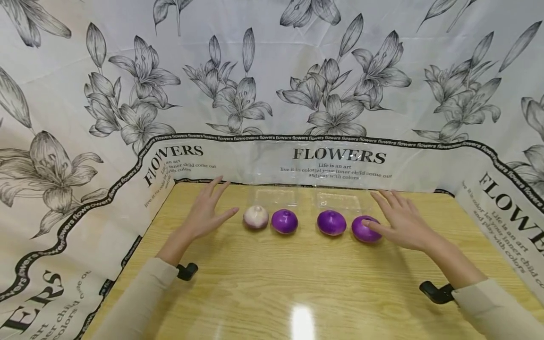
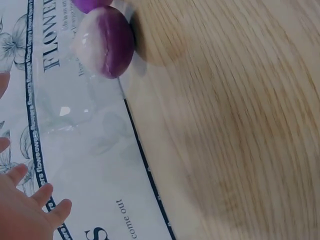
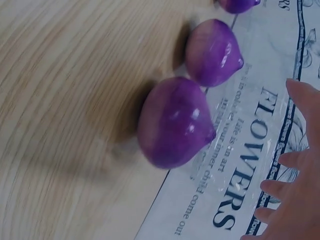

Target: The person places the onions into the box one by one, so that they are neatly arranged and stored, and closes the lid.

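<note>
A row of glossy model onions sits on the wooden table. Leftmost is a white-and-purple onion (image 1: 256,217), whose purple side shows in the left wrist view. Beside it stands a purple onion (image 1: 284,221); after a gap come a second purple onion (image 1: 331,223) and a third purple onion (image 1: 366,229). My left hand (image 1: 206,215), fingers spread, is left of the pale onion and apart from it. My right hand (image 1: 401,224) hovers by the rightmost onion, its thumb overlapping it in the head view; the right wrist view shows fingers extended, holding nothing.
Two clear plastic boxes, one at left (image 1: 276,197) and one at right (image 1: 340,200), stand open behind the onions. White cloth (image 1: 238,160) with printed flowers walls the wooden table (image 1: 263,283) at the back and sides. Black wrist mounts sit below both hands.
</note>
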### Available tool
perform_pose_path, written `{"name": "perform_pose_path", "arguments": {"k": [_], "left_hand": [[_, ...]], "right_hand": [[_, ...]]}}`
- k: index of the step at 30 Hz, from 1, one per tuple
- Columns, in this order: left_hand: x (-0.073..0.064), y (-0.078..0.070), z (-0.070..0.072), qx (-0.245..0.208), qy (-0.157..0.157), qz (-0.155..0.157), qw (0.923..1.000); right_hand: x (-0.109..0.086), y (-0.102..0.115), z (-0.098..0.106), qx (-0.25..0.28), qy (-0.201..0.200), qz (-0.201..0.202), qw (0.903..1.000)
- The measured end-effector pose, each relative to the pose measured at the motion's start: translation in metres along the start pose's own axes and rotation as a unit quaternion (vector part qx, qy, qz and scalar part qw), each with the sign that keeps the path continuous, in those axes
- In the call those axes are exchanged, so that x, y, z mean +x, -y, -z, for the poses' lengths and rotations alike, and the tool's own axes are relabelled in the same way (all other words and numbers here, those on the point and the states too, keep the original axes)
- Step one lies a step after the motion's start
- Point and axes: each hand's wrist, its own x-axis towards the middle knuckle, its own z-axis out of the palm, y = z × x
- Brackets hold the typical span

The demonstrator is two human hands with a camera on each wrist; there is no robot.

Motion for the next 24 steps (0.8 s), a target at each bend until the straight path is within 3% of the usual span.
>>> {"name": "perform_pose_path", "arguments": {"k": [10,24], "left_hand": [[0.003,-0.005,-0.008,-0.108,-0.002,0.029,0.9938],[0.014,-0.012,-0.017,-0.19,0.005,0.067,0.9796]], "right_hand": [[0.009,0.027,-0.007,0.043,-0.004,0.015,0.9989],[0.018,0.062,-0.014,0.098,-0.001,0.013,0.9951]]}}
